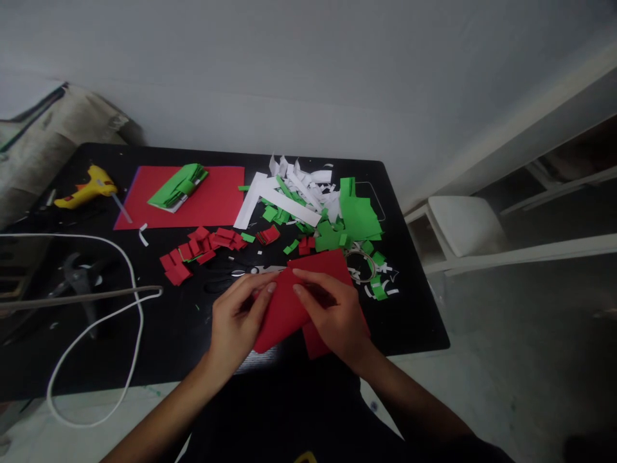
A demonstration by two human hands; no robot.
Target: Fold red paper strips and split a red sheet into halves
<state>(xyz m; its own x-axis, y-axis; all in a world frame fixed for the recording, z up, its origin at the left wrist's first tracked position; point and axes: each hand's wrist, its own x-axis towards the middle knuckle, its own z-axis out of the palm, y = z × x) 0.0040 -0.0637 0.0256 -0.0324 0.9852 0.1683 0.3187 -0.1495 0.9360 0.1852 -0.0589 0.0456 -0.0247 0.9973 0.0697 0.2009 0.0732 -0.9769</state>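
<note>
Between my two hands is a piece of red paper [282,312], held above the near edge of the black table. My left hand [241,312] pinches its upper left side between thumb and fingers. On the other side, my right hand [335,312] grips its upper edge, thumb and fingertips close together. Another red sheet [344,270] lies under and behind my right hand, partly covered by it. Just beyond my left fingers are scissors [255,270], their blades partly hidden by the red paper. Small folded red paper pieces [205,244] lie in a group past my left hand.
White paper strips [289,196] and green scraps [357,215] are heaped at the back. A folded green bundle [178,186] rests on a large red sheet [222,199]. A yellow glue gun [94,186], pliers [80,283] and a looping white cable [137,308] occupy the left.
</note>
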